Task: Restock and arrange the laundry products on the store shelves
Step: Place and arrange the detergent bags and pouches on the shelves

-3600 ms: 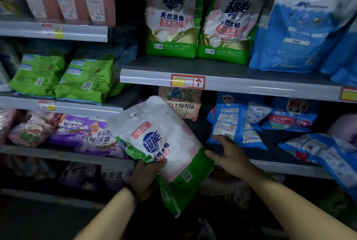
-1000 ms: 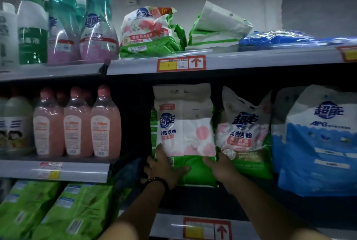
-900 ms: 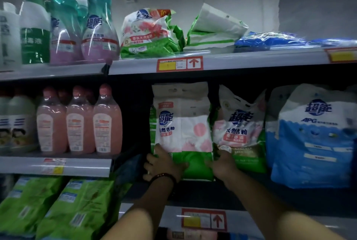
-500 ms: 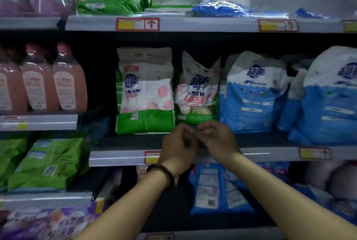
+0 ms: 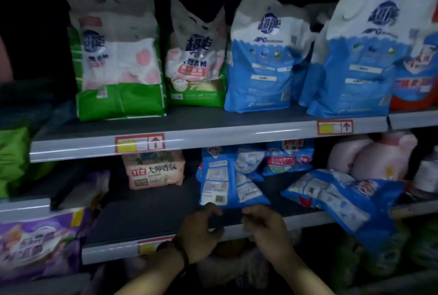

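1. Detergent bag, green-white [image 5: 118, 57]: stands upright at the left end of the upper shelf [image 5: 213, 124], nobody holding it. 1 s ago both hands were pressing it in, so this item looks restocked.
2. Hands: both have dropped well below the bag, to the front edge of the lower shelf [image 5: 142, 218]. Left hand [image 5: 201, 230] & right hand [image 5: 265, 228] are empty, fingers loosely curled, a bit apart.
3. Upright blue pouch [image 5: 222, 180]: below-right of the bag, just above the hands. Prob. the next pick; fingertip contact can't be told.
4. Right of the bag, same shelf: green-gold bag [image 5: 196, 69] just beside it, then two blue-white bags [image 5: 263, 57], then a red-orange bag [image 5: 414, 81].
5. Below the bag: pink pack [image 5: 154, 171]. Further right, a tilted blue pouch [image 5: 343, 199] overhangs the edge and likely needs straightening.
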Action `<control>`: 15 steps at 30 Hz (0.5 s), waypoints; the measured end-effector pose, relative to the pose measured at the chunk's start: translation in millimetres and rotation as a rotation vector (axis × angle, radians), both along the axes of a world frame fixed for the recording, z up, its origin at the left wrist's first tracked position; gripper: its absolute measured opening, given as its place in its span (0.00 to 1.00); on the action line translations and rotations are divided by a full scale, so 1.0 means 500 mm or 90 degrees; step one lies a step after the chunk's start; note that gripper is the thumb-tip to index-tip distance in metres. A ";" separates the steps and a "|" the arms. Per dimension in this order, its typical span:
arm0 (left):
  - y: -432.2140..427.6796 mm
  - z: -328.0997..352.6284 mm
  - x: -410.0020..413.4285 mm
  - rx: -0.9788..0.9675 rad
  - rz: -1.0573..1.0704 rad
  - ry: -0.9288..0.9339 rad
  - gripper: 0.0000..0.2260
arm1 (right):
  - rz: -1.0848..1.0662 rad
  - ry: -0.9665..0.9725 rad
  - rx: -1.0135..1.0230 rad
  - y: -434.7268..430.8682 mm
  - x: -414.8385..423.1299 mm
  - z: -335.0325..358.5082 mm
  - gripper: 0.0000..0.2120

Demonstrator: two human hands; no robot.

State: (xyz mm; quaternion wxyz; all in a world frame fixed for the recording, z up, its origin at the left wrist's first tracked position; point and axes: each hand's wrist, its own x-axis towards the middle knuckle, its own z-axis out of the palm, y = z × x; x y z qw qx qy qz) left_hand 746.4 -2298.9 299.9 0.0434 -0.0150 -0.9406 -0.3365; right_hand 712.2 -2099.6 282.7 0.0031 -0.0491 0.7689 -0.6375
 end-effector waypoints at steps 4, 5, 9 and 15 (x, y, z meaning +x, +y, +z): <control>0.041 -0.059 -0.055 -0.097 -0.051 -0.041 0.24 | -0.091 -0.094 -0.035 0.089 -0.049 -0.132 0.08; 0.057 -0.070 -0.070 -0.104 -0.064 -0.041 0.26 | -0.117 -0.104 -0.050 0.114 -0.056 -0.140 0.08; 0.140 -0.108 -0.149 -0.193 -0.104 -0.042 0.32 | -0.234 -0.234 -0.235 0.209 -0.077 -0.104 0.10; 0.225 -0.106 -0.259 -0.409 -0.132 -0.092 0.38 | -0.298 -0.300 -0.285 0.302 -0.123 -0.104 0.14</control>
